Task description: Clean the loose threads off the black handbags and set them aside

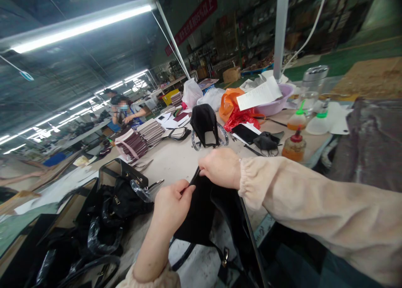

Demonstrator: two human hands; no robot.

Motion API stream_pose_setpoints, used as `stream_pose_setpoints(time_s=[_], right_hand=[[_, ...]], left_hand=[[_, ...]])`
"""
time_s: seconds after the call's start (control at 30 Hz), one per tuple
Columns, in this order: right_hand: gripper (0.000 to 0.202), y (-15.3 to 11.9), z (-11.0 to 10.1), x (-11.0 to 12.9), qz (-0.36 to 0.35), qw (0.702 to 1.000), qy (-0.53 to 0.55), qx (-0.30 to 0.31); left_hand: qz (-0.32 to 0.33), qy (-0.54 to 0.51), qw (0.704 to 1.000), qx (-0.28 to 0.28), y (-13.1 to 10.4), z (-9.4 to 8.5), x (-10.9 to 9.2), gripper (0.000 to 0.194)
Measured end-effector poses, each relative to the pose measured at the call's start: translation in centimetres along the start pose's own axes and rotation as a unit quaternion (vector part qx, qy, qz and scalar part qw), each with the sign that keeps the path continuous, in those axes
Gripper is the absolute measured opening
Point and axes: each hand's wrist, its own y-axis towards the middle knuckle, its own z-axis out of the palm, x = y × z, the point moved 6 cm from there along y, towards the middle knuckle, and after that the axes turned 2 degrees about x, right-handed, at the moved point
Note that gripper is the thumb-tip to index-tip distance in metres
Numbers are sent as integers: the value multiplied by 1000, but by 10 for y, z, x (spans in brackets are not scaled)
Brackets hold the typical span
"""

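A black bag piece (199, 214) hangs between my hands at the front edge of the table. My left hand (174, 202) pinches its upper edge between thumb and fingers. My right hand (220, 167) grips the same edge a little farther up and to the right, its fingers curled round it. Below, a strap with a metal clip (225, 256) dangles from the black material. Beyond my hands a small black bag (204, 124) stands upright on the table, with clear-wrapped handles at its sides.
Several black bags (119, 191) are heaped at the left. Stacked maroon pieces (132, 145) lie behind them. To the right are a phone (245, 133), glue bottles (294, 146) and a purple basin (276, 105). A person (125, 112) sits farther back.
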Motion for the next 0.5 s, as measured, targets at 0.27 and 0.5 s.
stream_pose_setpoints(time_s=[0.27,0.5], right_hand=[[23,2,-1,-3,9,1000,6,-7],[22,-1,-3,-2,6,1000,-2,-4]], left_hand=[[3,-10,1000,8,2,1,0,34],[1,-13,1000,4,2,1,2,35]])
